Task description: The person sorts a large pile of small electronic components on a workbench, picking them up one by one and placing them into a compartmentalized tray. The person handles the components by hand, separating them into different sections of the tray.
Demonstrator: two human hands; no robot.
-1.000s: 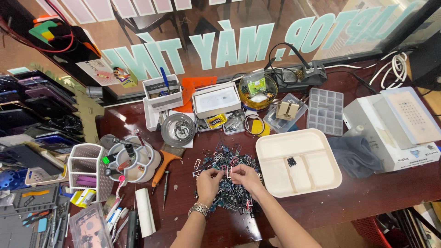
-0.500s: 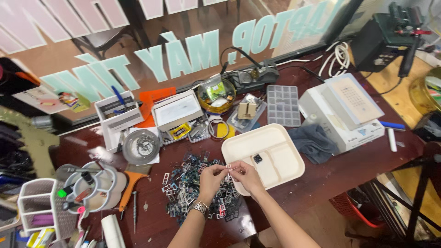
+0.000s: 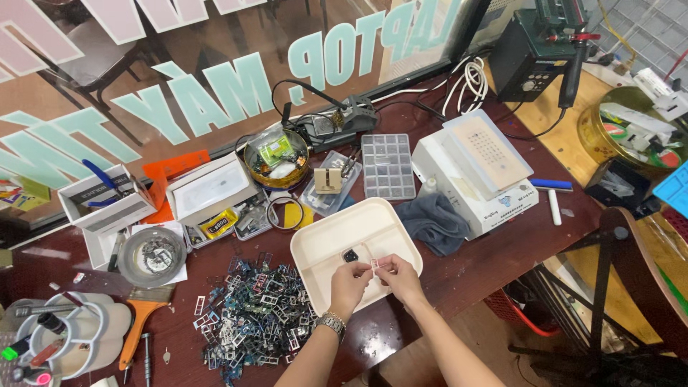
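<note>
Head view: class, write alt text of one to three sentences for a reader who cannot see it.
Left hand and right hand together pinch a small part over a cream tray on a cluttered workbench. A heap of small frames lies left of the tray, a grey cloth and a white machine to its right.

I read this as a small electronics repair shop. Landmark: the cream divided tray (image 3: 337, 236) on the dark red workbench (image 3: 502, 251). Behind the tray sits a soldering iron stand (image 3: 344, 118), with a shopfront window (image 3: 215, 57) bearing large lettering beyond it. Right of the tray, a white machine (image 3: 480, 172); farther right and back, a black rework station (image 3: 534, 50). Left of the tray, a heap of small metal frames (image 3: 251, 315)
</note>
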